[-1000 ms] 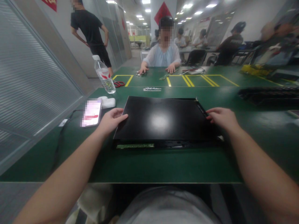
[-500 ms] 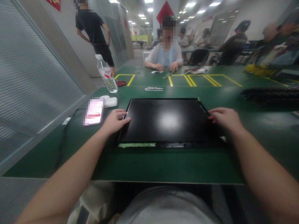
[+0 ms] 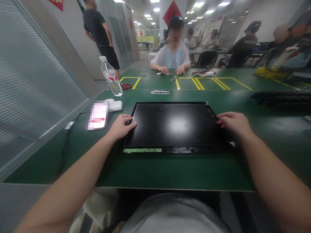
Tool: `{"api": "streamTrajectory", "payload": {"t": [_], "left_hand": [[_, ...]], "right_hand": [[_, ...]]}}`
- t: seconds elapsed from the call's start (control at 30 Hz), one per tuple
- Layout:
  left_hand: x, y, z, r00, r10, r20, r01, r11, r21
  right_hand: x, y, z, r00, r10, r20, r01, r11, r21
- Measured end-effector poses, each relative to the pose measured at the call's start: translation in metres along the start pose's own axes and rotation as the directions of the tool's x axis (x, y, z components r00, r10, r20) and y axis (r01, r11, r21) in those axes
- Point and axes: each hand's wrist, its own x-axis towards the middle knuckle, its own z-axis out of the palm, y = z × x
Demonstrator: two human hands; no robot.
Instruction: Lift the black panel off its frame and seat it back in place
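Observation:
A black flat screen panel (image 3: 173,124) lies face up on the green table (image 3: 170,171) in front of me, with a green circuit strip (image 3: 142,150) along its near edge. My left hand (image 3: 120,126) grips the panel's left edge, fingers curled over it. On the opposite side, my right hand (image 3: 233,123) holds the right edge near a thin strip sticking up at the far right corner.
A phone (image 3: 97,116) and a white case (image 3: 114,105) lie left of the panel, a water bottle (image 3: 110,77) and red scissors (image 3: 125,86) farther back. A person sits opposite (image 3: 173,55); another stands at the left (image 3: 100,32). A dark object (image 3: 282,97) lies at the right.
The panel's left side, lifted a second ago, has come down flat on the table. Both hands stay at its edges. The person opposite has drawn both hands together.

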Motion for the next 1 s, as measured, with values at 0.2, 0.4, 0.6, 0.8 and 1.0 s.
{"api": "streamTrajectory", "payload": {"t": [0.2, 0.4, 0.6, 0.8, 1.0], "left_hand": [[0.001, -0.003, 0.002, 1.000, 0.030, -0.009, -0.029, 0.999, 0.021], [0.001, -0.001, 0.002, 0.999, 0.046, -0.018, -0.046, 0.999, 0.016], [-0.001, 0.003, 0.005, 0.997, 0.074, -0.011, -0.074, 0.997, 0.016], [-0.008, 0.012, -0.005, 0.979, 0.202, -0.015, -0.201, 0.979, 0.024], [-0.018, 0.029, -0.023, 0.844, 0.472, 0.257, -0.459, 0.881, -0.112]], "right_hand": [[0.003, 0.002, 0.000, 1.000, 0.000, 0.017, 0.000, 1.000, -0.019], [0.001, -0.001, -0.001, 1.000, 0.006, 0.012, -0.006, 0.999, -0.039], [0.000, -0.002, 0.000, 1.000, -0.010, 0.004, 0.010, 0.999, -0.047], [-0.003, -0.005, -0.002, 0.999, -0.035, 0.016, 0.037, 0.993, -0.116], [-0.003, -0.005, -0.003, 0.999, -0.049, 0.021, 0.052, 0.990, -0.133]]}}
